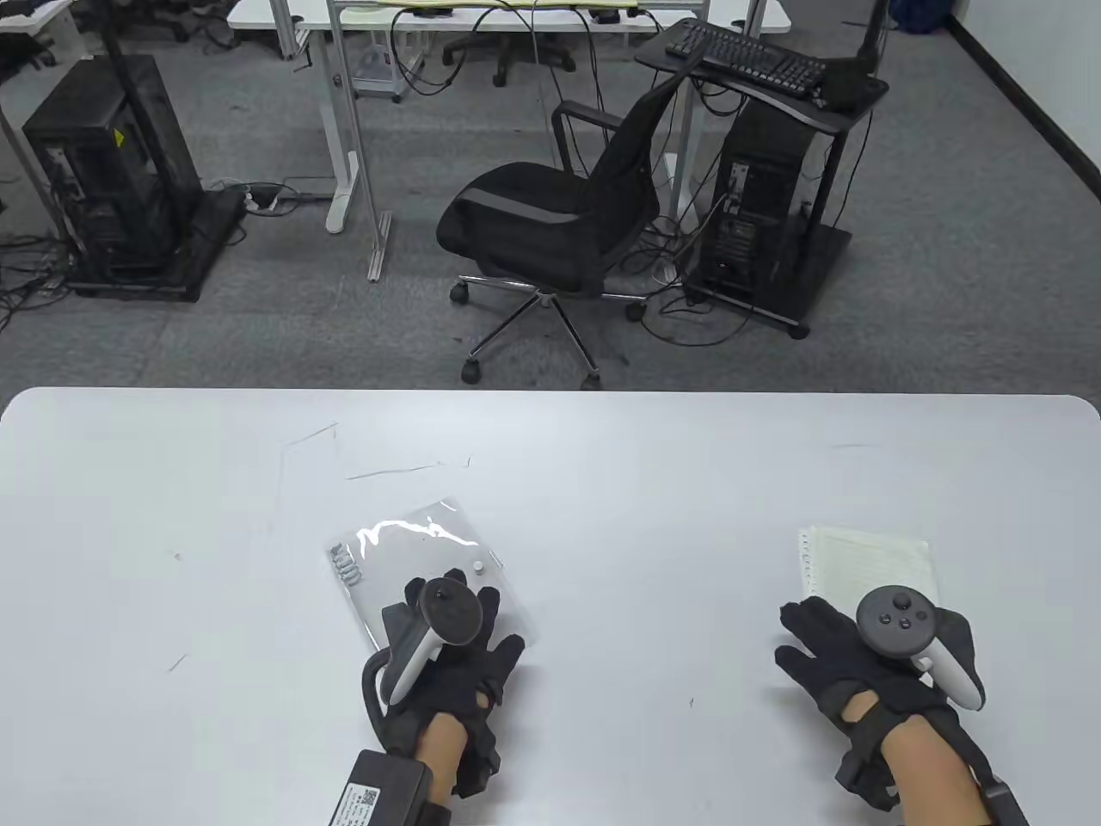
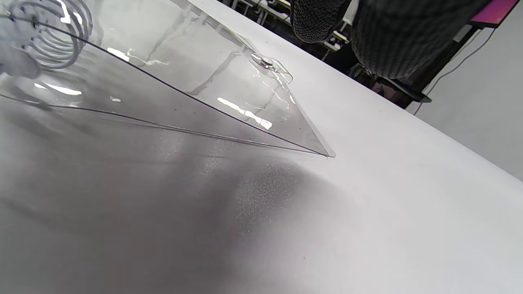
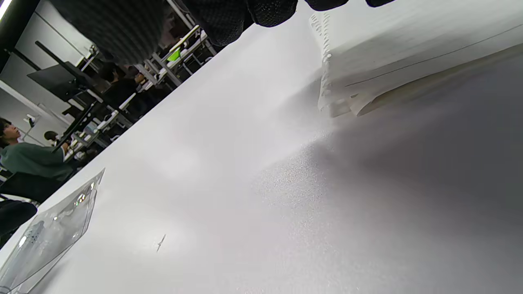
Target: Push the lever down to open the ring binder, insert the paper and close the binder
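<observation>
Broad white table (image 1: 654, 482), matte, rounded at the far corners, marked with a few thin dark scratches; finely grained and speckled up close in the wrist views.

Beyond the far edge, grey carpet, a black mesh office chair (image 1: 559, 224) on a chrome star base, two black computer towers (image 1: 103, 172) on wheeled stands, a black keyboard (image 1: 744, 56) on the right-hand stand.

Left of centre on the table, a clear plastic ring binder (image 1: 421, 559), lying flat and closed, glossy with bright glare streaks, turned at an angle. Along its left edge, a row of metal rings (image 2: 53, 41), seen as thin wire loops in the left wrist view. Near the opposite edge, a small round snap button (image 2: 266, 61). Cover corner sharp, thin, resting on the table.

On the right, well apart from the binder, a stack of white loose-leaf paper (image 1: 869, 564), rectangular, faintly ruled, with a row of small punched holes down its left edge.

Left hand (image 1: 456, 654) in a black knit glove, over the binder's near part, fingers relaxed and slightly spread, gripping nothing; contact with the cover cannot be told.

Right hand (image 1: 847, 667), same black glove, fingers straight and spread, fingertips at the paper's near edge, holding nothing.
</observation>
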Available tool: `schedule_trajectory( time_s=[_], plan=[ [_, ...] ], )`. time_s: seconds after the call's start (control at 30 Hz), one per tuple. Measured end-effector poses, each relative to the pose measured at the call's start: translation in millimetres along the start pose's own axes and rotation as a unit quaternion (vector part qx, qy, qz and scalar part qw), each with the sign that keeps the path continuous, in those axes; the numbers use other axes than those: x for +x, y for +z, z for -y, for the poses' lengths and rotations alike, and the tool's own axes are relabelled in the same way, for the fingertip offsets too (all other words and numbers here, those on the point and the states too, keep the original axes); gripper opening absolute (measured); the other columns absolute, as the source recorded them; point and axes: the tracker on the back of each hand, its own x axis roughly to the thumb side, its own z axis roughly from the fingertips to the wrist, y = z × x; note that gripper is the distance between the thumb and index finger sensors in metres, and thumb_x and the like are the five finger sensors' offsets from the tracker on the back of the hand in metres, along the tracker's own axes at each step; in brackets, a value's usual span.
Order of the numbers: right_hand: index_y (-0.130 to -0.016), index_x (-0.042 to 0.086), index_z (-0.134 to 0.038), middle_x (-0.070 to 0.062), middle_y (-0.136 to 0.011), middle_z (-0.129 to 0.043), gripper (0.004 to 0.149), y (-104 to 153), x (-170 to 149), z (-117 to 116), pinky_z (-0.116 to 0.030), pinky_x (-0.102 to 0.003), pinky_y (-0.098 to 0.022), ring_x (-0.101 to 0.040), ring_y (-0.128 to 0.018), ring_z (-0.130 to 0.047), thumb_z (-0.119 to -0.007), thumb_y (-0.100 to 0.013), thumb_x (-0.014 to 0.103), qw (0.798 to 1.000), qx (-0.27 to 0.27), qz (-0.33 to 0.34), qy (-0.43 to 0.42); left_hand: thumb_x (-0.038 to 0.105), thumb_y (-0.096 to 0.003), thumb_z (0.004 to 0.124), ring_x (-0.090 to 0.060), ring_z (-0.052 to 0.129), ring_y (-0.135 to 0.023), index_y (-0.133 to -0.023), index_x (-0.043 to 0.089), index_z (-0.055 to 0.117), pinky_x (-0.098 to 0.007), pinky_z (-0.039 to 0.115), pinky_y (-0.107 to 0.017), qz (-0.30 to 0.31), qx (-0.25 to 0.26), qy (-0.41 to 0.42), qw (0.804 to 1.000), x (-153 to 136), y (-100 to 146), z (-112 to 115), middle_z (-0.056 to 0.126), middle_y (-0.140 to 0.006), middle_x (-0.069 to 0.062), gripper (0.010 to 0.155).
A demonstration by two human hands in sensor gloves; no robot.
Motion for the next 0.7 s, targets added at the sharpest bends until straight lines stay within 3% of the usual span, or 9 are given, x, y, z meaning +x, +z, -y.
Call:
schedule_trajectory(
  time_s=[0.7],
  plan=[
    [-0.111, 0.018, -0.048, -0.016, -0.121, -0.034, 0.071, 0.3, -0.7, -2.3, -0.040, -0.068, -0.069, -0.049, -0.104, -0.029, -0.072, -0.051, 0.049, 1.000, 0.013, -0.003, -0.010, 0.063, -0.0455, 0.073, -0.028, -0.008, -0.106, -0.107, 0.045, 0.045, -0.059, 0.010, -0.071, -0.021, 0.029, 0.074, 0.997, -18.9, 3.8, -18.5, 0.010, -0.118, 0.015, 0.070]
  ],
)
